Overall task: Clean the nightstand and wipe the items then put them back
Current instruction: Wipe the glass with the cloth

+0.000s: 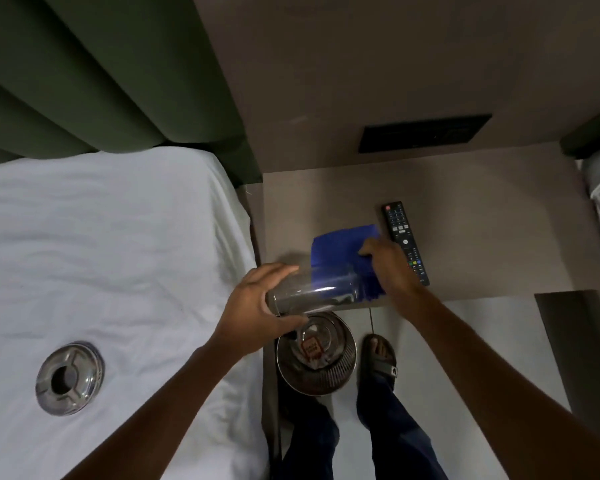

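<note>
Left hand [253,306]: wrapped around a clear drinking glass [312,292], tipped sideways at the nightstand's near edge.
Right hand [390,263]: pressing a blue cloth [340,247] flat on the grey-brown nightstand [465,188], just left of a black remote control [404,237].

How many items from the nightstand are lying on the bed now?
1. Only the metal ashtray lies on the white bed sheet. The remote is on the nightstand, and the left hand holds the glass.

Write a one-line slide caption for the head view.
Left hand holds a clear glass tilted over a waste bin while right hand presses a blue cloth on the nightstand.
</note>
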A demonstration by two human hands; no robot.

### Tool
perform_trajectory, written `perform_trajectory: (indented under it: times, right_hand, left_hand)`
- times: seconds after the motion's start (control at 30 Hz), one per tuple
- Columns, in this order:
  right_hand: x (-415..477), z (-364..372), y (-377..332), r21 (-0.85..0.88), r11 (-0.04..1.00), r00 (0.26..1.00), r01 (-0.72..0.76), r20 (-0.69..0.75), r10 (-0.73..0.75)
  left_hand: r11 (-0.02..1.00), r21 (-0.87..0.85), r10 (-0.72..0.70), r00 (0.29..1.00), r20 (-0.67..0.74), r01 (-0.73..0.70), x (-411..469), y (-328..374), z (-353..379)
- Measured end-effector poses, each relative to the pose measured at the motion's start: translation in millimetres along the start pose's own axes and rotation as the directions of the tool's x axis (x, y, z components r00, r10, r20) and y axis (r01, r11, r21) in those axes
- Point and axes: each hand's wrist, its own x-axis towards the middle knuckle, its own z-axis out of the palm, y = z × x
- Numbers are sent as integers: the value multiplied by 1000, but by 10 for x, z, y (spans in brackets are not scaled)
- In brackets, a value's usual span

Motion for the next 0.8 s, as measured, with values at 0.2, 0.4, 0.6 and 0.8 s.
perform_trajectory:
  times: [0.2,0.4,0.6,0.8]
  right_hand:
    - [-55,-38,333,433,880,981,-193,67,182]
    - [-327,127,435,-62,914,891,400,-209,-404]
    - [-243,-117,266,-249,786,785,567,-127,-606]
    - [131,-476,-75,-147,894,901,424,-28,-432]
  left_hand:
    - [981,-50,-195,967,-166,189,244,160,243]
    - [927,-127,-371,914,-166,354,352,310,494]
    - [837,-353,-463,885,-54,417,411,412,538]
    - [888,-267,-369,927,74,375,380,402,496]
